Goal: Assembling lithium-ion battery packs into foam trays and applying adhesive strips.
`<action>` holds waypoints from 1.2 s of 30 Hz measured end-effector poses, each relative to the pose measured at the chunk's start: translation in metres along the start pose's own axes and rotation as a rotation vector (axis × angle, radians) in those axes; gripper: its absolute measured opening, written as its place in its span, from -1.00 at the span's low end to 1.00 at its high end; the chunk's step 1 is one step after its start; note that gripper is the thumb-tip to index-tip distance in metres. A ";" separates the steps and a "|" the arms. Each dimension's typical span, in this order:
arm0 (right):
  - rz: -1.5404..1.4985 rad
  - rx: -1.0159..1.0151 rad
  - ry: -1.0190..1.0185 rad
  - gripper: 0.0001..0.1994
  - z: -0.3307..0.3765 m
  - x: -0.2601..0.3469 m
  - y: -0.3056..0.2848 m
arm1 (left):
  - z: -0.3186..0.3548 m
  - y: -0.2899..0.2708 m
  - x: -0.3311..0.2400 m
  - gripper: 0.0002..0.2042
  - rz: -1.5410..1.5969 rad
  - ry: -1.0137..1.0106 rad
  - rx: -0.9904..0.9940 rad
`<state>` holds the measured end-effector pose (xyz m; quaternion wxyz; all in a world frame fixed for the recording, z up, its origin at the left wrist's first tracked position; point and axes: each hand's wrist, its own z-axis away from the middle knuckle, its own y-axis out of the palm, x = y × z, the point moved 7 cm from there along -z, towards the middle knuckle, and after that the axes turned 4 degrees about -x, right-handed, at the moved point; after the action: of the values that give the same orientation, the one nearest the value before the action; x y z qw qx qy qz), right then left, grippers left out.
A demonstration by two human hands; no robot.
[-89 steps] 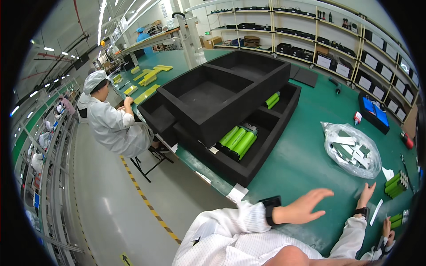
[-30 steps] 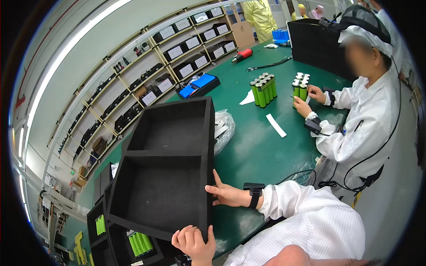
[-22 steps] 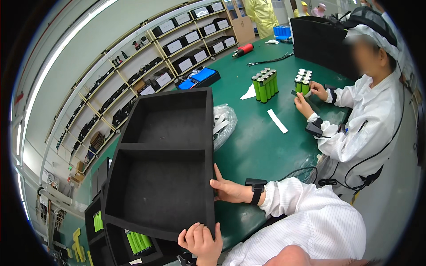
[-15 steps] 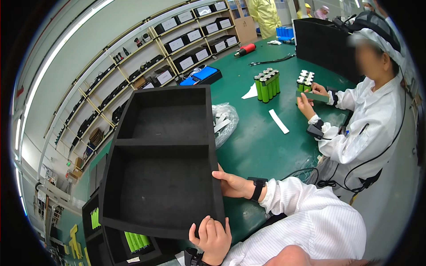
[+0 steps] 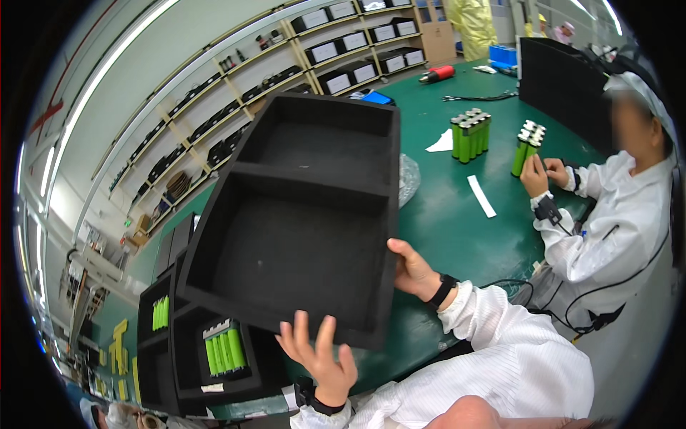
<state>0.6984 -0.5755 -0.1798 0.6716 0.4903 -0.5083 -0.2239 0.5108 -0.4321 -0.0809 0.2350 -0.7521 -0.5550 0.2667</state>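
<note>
A black foam tray (image 5: 304, 179) with two deep compartments is held up, tilted, above the green table. My right hand (image 5: 413, 273) grips its right wall, with the thumb over the rim. At its near edge, my left hand (image 5: 318, 361) has its fingers stretched and spread; contact with the tray is hard to tell. Another black tray (image 5: 254, 390) lies beneath, partly covered by the raised one. Inside it are a block of green cylindrical cells (image 5: 225, 350) and, in another compartment, more green cells (image 5: 161, 312).
On the green table (image 5: 443, 214) stand a green cell block (image 5: 471, 136), a white strip (image 5: 481, 196), a plastic bag (image 5: 409, 179) and a red heat gun (image 5: 437, 74). A co-worker (image 5: 607, 214) at the right holds another cell block (image 5: 529, 146). Shelves (image 5: 286, 71) line the back.
The raised tray has moved up and away, uncovering more cells beneath. My left hand's fingers have spread out. The whole view has shifted, and the co-worker's hands now hold the cell block.
</note>
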 end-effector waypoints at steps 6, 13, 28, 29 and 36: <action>-0.024 -0.080 -0.009 -0.51 -0.009 -0.003 0.002 | 0.010 -0.006 0.046 -0.32 0.182 -0.192 -0.186; -0.026 -0.072 -0.064 -0.45 -0.023 0.012 -0.040 | 0.043 0.015 0.057 -0.26 0.362 -0.393 -0.063; -0.049 0.019 -0.122 -0.60 -0.022 0.027 -0.032 | 0.115 -0.101 0.151 -0.63 -0.312 -0.506 -0.294; -0.053 0.017 -0.132 -0.60 -0.022 0.031 -0.035 | 0.113 -0.101 0.154 -0.66 -0.318 -0.501 -0.254; 0.025 -0.030 -0.129 -0.56 -0.017 0.034 -0.007 | 0.094 -0.074 0.166 -0.71 -0.405 -0.411 -0.214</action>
<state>0.7280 -0.5980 -0.1699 0.6473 0.4586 -0.5532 -0.2543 0.4366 -0.2475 -0.1266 0.0855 -0.5771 -0.7545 0.3008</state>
